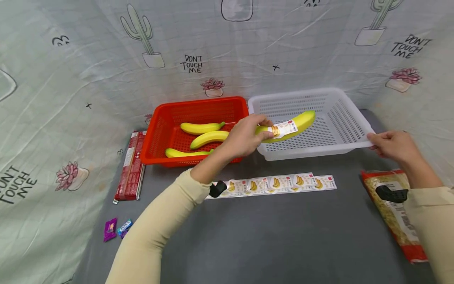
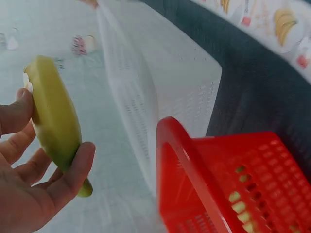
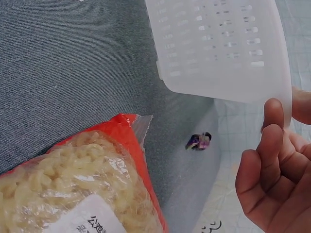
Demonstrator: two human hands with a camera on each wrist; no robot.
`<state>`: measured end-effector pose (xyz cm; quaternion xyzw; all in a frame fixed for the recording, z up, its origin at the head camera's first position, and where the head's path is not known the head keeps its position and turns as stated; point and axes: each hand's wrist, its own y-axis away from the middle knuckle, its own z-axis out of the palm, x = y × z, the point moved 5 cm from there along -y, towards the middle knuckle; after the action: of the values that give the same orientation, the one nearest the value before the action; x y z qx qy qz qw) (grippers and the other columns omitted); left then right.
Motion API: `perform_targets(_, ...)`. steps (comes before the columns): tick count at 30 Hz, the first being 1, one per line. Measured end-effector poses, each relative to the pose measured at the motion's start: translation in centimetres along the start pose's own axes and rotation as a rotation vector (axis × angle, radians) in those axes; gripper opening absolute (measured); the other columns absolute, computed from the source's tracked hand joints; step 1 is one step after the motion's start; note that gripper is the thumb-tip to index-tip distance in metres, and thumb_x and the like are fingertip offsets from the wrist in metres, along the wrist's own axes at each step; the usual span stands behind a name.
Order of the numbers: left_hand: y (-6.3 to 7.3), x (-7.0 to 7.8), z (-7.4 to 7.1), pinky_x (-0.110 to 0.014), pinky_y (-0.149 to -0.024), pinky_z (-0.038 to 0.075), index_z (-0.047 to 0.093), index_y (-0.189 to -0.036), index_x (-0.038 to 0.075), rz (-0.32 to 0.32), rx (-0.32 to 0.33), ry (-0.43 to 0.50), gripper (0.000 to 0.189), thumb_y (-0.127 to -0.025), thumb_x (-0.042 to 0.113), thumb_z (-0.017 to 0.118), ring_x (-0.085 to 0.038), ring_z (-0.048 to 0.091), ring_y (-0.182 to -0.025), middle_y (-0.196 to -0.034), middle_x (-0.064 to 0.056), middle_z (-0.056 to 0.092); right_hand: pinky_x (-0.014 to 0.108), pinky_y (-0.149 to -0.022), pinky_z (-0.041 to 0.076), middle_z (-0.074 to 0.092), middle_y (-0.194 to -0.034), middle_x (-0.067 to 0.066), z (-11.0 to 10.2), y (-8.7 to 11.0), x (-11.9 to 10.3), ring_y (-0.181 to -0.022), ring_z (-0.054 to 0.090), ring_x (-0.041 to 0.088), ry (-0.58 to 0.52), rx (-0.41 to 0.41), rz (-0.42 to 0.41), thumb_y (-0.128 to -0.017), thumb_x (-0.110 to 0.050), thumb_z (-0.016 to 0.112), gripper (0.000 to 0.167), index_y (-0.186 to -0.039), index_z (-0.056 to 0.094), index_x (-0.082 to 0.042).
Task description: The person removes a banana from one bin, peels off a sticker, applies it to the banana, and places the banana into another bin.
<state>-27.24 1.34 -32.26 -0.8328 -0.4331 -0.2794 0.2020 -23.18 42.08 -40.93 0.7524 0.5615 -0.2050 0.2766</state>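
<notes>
My left hand (image 1: 244, 136) grips a yellow banana (image 1: 304, 120) by its near end, above the left part of a white plastic basket (image 1: 340, 149). A white label with a banana picture sits on the banana's side. In the left wrist view the fingers and thumb are curled about the banana (image 2: 53, 107). My right hand (image 1: 395, 146) pinches the white basket's right front corner; the right wrist view shows the fingers at the basket's rim (image 3: 286, 63). Several more bananas lie in the red basket (image 1: 149, 152) at the left, partly hidden by my left forearm.
Strips of banana labels (image 1: 271, 184) lie in front of the baskets. A red packet (image 1: 131, 167) is at the left, with small wrapped sweets (image 1: 110, 229) nearer. At the right lies a pasta bag (image 1: 393, 213), partly under my right arm. A printed cloth hangs behind.
</notes>
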Motion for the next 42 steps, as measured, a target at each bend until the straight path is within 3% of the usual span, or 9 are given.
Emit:
perform_targets(4,-4.1,-0.1,1.8,-0.033,-0.095,0.049,0.067,-0.124,0.013,-0.064,-0.071,0.02,0.03,-0.097,0.027,0.07,-0.018,0.06,-0.111,-0.128,-0.004,0.068,0.027,-0.058,0.051,0.061,-0.064,-0.013,-0.1,0.0,0.2,-0.063,0.054,0.004,-0.015,-0.018,0.006,-0.105,-0.046,0.048,0.063,-0.105,0.067,0.015)
perform_targets(8,-7.1,-0.2,4.0,-0.029,-0.086,0.048,0.065,-0.12,0.014,-0.101,-0.13,-0.038,0.026,-0.098,0.029,0.068,-0.019,0.059,-0.104,-0.125,-0.005,0.067,0.027,-0.06,0.052,0.062,-0.067,-0.013,-0.2,-0.3,0.3,-0.065,0.054,0.006,-0.033,-0.036,0.014,-0.104,-0.048,0.049,0.064,-0.106,0.067,0.013)
perform_targets(13,-9.7,-0.1,6.9,-0.025,-0.073,0.043,0.065,-0.115,0.014,-0.154,-0.159,-0.106,0.024,-0.097,0.03,0.07,-0.017,0.056,-0.09,-0.112,-0.002,0.067,0.028,-0.06,0.052,0.061,-0.069,-0.014,-0.3,-0.4,0.5,-0.066,0.054,0.007,-0.054,-0.036,0.022,-0.104,-0.049,0.05,0.067,-0.114,0.061,0.017)
perform_targets(17,-11.3,0.1,9.2,-0.025,-0.073,0.042,0.068,-0.114,0.014,-0.183,-0.191,-0.135,0.026,-0.096,0.032,0.071,-0.015,0.055,-0.089,-0.111,-0.001,0.067,0.028,-0.06,0.051,0.062,-0.069,-0.013,-0.2,-0.3,0.8,-0.066,0.053,0.007,-0.078,-0.022,0.031,-0.104,-0.048,0.05,0.065,-0.115,0.061,0.016)
perform_targets(22,-12.6,-0.4,11.1,-0.026,-0.077,0.047,0.07,-0.113,0.01,-0.239,-0.238,-0.072,0.028,-0.094,0.03,0.074,-0.014,0.055,-0.092,-0.115,-0.003,0.068,0.027,-0.059,0.05,0.061,-0.068,-0.015,0.1,-0.5,0.7,-0.064,0.052,0.006,-0.122,-0.018,0.025,-0.104,-0.047,0.051,0.062,-0.114,0.061,0.014)
perform_targets(26,-13.1,-1.2,12.3,-0.032,-0.081,0.054,0.071,-0.117,0.009,-0.297,-0.329,-0.013,0.031,-0.094,0.029,0.074,-0.015,0.054,-0.09,-0.121,-0.006,0.067,0.027,-0.058,0.05,0.06,-0.066,-0.017,0.1,-0.6,0.9,-0.062,0.052,0.004,-0.14,0.005,0.018,-0.104,-0.045,0.053,0.057,-0.111,0.062,0.012)
perform_targets(31,-13.4,-1.9,13.4,-0.038,-0.089,0.057,0.07,-0.125,0.011,-0.307,-0.426,0.006,0.035,-0.096,0.03,0.072,-0.015,0.054,-0.092,-0.128,-0.007,0.066,0.027,-0.058,0.05,0.059,-0.065,-0.018,0.3,-0.6,1.1,-0.062,0.053,0.003,-0.161,0.029,0.028,-0.104,-0.044,0.054,0.057,-0.114,0.06,0.012)
perform_targets(42,-14.1,-3.5,15.3,-0.04,-0.089,0.058,0.072,-0.121,0.016,-0.373,-0.449,0.077,0.031,-0.094,0.03,0.075,-0.016,0.056,-0.097,-0.125,-0.003,0.065,0.026,-0.059,0.052,0.062,-0.068,-0.017,0.5,-0.7,1.5,-0.063,0.054,0.003,-0.199,0.05,0.032,-0.102,-0.047,0.056,0.059,-0.117,0.058,0.011)
